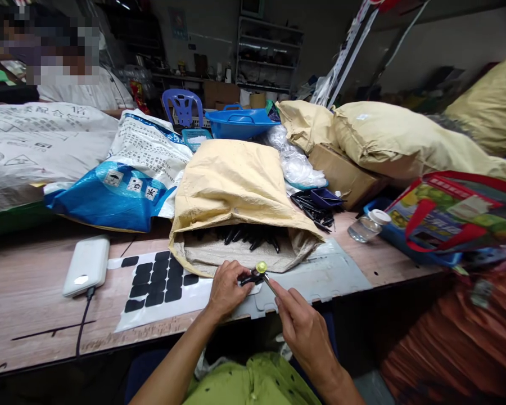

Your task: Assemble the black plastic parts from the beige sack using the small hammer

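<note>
My left hand (227,288) is closed on a small black plastic piece (248,279) near the table's front edge. In my right hand (301,318) is a thin metal tool (270,284), its far end meeting the black piece. A round yellow-green translucent thing (261,267) sits where the two meet; whether it belongs to the piece or the tool I cannot tell. Just beyond my hands lies a beige sack (231,177), its mouth toward me, with several black pieces (253,236) inside. Left of my left hand is a white sheet with black rounded-square stickers (156,281).
A white power bank (86,265) with a cable lies at left. Blue-and-white (147,163) and white (46,146) sacks stand behind it. To the right are loose black parts (314,208), a clear jar (367,226), a carton (341,171) and a colourful bag (455,214). A person (80,84) sits across.
</note>
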{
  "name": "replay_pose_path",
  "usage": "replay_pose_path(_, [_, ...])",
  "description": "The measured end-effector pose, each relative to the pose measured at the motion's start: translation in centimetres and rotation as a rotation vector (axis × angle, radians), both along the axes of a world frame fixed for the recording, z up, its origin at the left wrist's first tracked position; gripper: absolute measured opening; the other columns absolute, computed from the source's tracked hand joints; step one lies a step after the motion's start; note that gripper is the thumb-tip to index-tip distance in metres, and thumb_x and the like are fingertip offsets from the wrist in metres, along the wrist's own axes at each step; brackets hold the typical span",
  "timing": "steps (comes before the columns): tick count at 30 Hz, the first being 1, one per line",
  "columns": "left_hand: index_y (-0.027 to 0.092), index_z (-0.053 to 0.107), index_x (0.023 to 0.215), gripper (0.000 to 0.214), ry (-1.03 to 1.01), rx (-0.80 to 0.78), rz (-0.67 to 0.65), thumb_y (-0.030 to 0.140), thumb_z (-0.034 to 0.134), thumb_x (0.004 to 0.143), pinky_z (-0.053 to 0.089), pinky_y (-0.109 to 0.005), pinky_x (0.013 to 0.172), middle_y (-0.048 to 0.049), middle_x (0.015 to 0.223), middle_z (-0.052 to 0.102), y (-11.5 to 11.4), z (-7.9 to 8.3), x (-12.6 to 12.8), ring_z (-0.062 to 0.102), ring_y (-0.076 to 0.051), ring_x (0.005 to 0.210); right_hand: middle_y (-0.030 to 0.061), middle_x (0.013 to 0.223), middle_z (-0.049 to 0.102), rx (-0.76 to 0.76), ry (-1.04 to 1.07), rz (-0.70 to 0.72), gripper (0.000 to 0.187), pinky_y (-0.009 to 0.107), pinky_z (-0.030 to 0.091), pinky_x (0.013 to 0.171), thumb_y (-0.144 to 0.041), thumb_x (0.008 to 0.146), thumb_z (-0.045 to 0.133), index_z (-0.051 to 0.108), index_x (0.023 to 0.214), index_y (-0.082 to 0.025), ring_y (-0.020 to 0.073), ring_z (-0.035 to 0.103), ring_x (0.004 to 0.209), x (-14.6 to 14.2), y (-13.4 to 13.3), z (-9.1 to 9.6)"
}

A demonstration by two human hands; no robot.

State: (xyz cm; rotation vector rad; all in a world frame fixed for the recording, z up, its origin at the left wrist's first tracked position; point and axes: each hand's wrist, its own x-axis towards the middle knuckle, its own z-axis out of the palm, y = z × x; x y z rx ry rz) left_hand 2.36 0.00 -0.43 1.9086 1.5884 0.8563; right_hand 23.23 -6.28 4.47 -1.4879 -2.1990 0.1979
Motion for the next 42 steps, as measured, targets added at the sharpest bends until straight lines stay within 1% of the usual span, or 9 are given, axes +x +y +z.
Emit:
replay_pose_path(7, [0.022, 0.071, 0.083, 0.009, 0.008, 0.023, 0.014, 0.028, 0.076, 0.078, 0.038, -0.034, 0.081, -0.0031, 0.085, 0.066, -0.1, 0.5, 0.1, 0.055, -0.023, 0.090, 0.0041, 0.092, 0.070, -0.025, -0.034, 0.038, 0.047, 0.022, 0.050, 0.065, -0.019, 0.104, 0.039, 0.056, 0.146, -0.031, 0.0151, 0.069, 0.073, -1.0, -0.3, 0.0])
replay_pose_path(9, [0.022, 0.072, 0.087, 0.011, -0.011, 0.011, 0.006, 0.029, 0.076, 0.079, 0.038, -0.035, 0.082, -0.0027, 0.086, 0.067, -0.1, 0.5, 0.0, 0.055, -0.023, 0.090, 0.0051, 0.100, 0.071, -0.006, 0.004, -0.003, 0.044, 0.023, 0.051, 0.071, -0.022, 0.104, 0.041, 0.057, 0.145, -0.030, 0.0164, 0.071, 0.083, -0.6, 0.4, 0.1])
replay_pose_path(12, [0.023, 0.074, 0.095, 0.014, -0.088, -0.020, -0.025, 0.033, 0.068, 0.086, 0.039, -0.036, 0.085, -0.0029, 0.091, 0.070, 0.0, 0.3, -0.5, 0.056, -0.023, 0.093, 0.0059, 0.109, 0.071, 0.055, 0.020, -0.137, 0.037, 0.026, 0.051, 0.076, -0.028, 0.104, 0.046, 0.062, 0.138, -0.027, 0.0197, 0.070, 0.095, 0.6, 2.4, 0.0])
replay_pose_path(16, [0.021, 0.072, 0.092, 0.031, -0.246, -0.027, -0.040, 0.037, 0.047, 0.100, 0.040, -0.035, 0.088, -0.0039, 0.091, 0.069, 0.1, -0.1, -1.2, 0.057, -0.022, 0.093, 0.0070, 0.095, 0.068, 0.094, -0.118, -0.199, 0.032, 0.031, 0.047, 0.079, -0.020, 0.099, 0.050, 0.070, 0.124, -0.021, 0.0228, 0.064, 0.092, 2.2, 5.3, -1.6])
replay_pose_path(20, [0.020, 0.066, 0.082, 0.038, -0.316, -0.038, -0.022, 0.037, 0.040, 0.102, 0.041, -0.034, 0.084, -0.0028, 0.082, 0.064, 0.1, -0.1, -1.3, 0.056, -0.020, 0.085, 0.0069, 0.092, 0.065, 0.149, -0.163, -0.193, 0.032, 0.033, 0.043, 0.078, -0.017, 0.097, 0.052, 0.070, 0.124, -0.022, 0.0230, 0.058, 0.089, 2.2, 6.4, -3.8])
replay_pose_path(24, [0.020, 0.063, 0.078, 0.038, -0.248, -0.042, -0.003, 0.038, 0.040, 0.102, 0.039, -0.033, 0.081, -0.0026, 0.080, 0.063, 0.1, 0.0, -1.1, 0.054, -0.020, 0.085, 0.0067, 0.098, 0.063, 0.210, -0.160, -0.241, 0.033, 0.034, 0.039, 0.078, -0.015, 0.095, 0.055, 0.069, 0.123, -0.023, 0.0227, 0.054, 0.090, 1.3, 6.1, -4.6])
replay_pose_path(29, [0.020, 0.061, 0.075, 0.037, -0.195, -0.035, -0.013, 0.036, 0.040, 0.101, 0.038, -0.034, 0.081, -0.0033, 0.080, 0.063, 0.1, 0.2, -0.9, 0.054, -0.021, 0.084, 0.0060, 0.093, 0.060, 0.232, -0.228, -0.260, 0.031, 0.035, 0.036, 0.077, -0.015, 0.091, 0.058, 0.069, 0.120, -0.022, 0.0234, 0.050, 0.090, 0.7, 6.1, -4.6])
replay_pose_path(38, [0.020, 0.071, 0.087, 0.022, -0.208, 0.020, -0.037, 0.035, 0.057, 0.093, 0.040, -0.035, 0.081, -0.0040, 0.084, 0.067, -0.2, 0.2, -1.0, 0.056, -0.022, 0.086, 0.0061, 0.095, 0.060, 0.222, -0.265, -0.290, 0.031, 0.035, 0.035, 0.078, -0.017, 0.092, 0.058, 0.067, 0.121, -0.021, 0.0241, 0.048, 0.092, 0.3, 5.9, -4.9])
replay_pose_path(42, [0.019, 0.071, 0.089, 0.020, -0.208, 0.069, -0.060, 0.034, 0.058, 0.093, 0.042, -0.036, 0.080, -0.0042, 0.082, 0.065, -0.3, 0.7, -1.0, 0.056, -0.022, 0.083, 0.0061, 0.097, 0.061, 0.217, -0.264, -0.297, 0.032, 0.035, 0.034, 0.078, -0.018, 0.091, 0.060, 0.066, 0.122, -0.022, 0.0244, 0.048, 0.092, 0.3, 5.7, -4.8])
